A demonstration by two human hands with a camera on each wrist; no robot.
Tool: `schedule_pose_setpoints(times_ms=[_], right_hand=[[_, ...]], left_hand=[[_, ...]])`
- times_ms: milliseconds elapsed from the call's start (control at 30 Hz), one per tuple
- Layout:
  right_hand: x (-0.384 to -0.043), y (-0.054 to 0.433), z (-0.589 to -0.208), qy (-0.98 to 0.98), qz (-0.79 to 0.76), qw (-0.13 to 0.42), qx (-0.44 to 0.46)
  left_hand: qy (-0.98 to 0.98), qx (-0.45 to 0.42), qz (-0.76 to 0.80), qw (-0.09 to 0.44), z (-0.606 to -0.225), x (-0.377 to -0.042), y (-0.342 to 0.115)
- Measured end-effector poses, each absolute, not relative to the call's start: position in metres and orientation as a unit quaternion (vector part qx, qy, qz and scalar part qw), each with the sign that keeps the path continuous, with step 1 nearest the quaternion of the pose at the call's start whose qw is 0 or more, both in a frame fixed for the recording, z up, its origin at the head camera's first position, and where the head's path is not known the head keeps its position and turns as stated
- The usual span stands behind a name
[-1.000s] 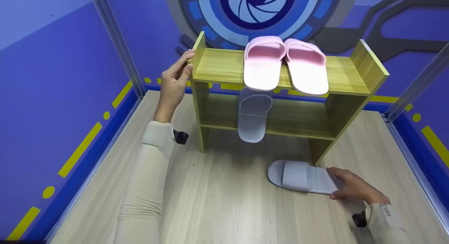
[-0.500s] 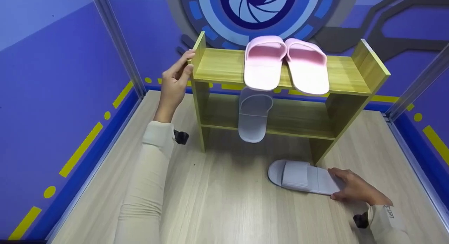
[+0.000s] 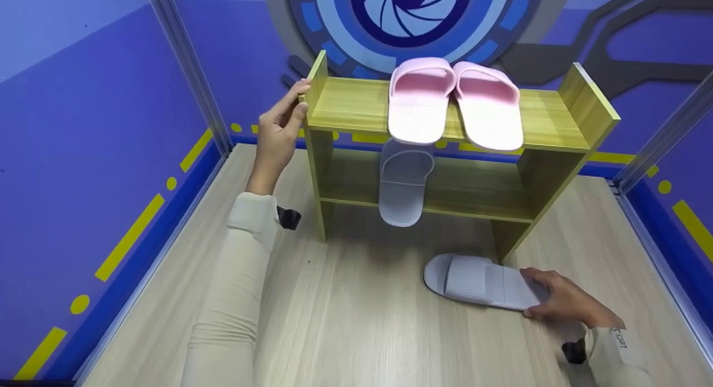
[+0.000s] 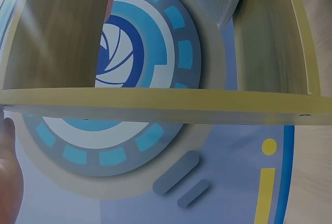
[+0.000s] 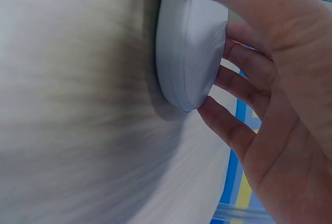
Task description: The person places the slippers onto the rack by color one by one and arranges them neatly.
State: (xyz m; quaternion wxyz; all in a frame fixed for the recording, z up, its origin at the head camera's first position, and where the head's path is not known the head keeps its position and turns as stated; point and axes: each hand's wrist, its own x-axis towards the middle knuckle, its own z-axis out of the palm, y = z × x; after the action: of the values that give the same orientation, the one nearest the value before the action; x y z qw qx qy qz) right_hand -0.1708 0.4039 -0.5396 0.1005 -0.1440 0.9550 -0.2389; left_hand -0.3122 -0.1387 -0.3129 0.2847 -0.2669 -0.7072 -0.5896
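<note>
On the wooden shoe rack (image 3: 345, 106), my left hand (image 3: 277, 136) touches the outer side of the left panel near its top, with fingers extended; its thumb (image 4: 9, 172) shows at the panel in the left wrist view. Beside the rack's right front foot lies a light grey slipper (image 3: 470, 278), sole down on the floor, toe pointing left. My right hand (image 3: 568, 300) pinches its heel end between thumb and fingers. In the right wrist view the heel (image 5: 189, 47) sits between them. Another grey slipper (image 3: 402, 195) stands on the middle shelf, its heel overhanging the front.
Two pink slippers, a left one (image 3: 418, 108) and a right one (image 3: 490, 111), sit on the top shelf, heels over the front edge. Pale wood-grain floor (image 3: 362, 331) lies before the rack. Blue printed walls (image 3: 100, 125) enclose three sides.
The grey slipper on the floor has shifted very slightly to the left and turned a little under my right hand. My left hand keeps its place on the rack.
</note>
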Motion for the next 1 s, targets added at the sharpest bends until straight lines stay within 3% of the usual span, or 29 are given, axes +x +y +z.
schedule_pose_setpoints(times_ms=[1000], right_hand=[[-0.169,0.393,-0.515,0.945,-0.259,0.13,-0.153]], left_hand=[[-0.712,-0.246,-0.603,0.262,-0.297,-0.29,-0.133]])
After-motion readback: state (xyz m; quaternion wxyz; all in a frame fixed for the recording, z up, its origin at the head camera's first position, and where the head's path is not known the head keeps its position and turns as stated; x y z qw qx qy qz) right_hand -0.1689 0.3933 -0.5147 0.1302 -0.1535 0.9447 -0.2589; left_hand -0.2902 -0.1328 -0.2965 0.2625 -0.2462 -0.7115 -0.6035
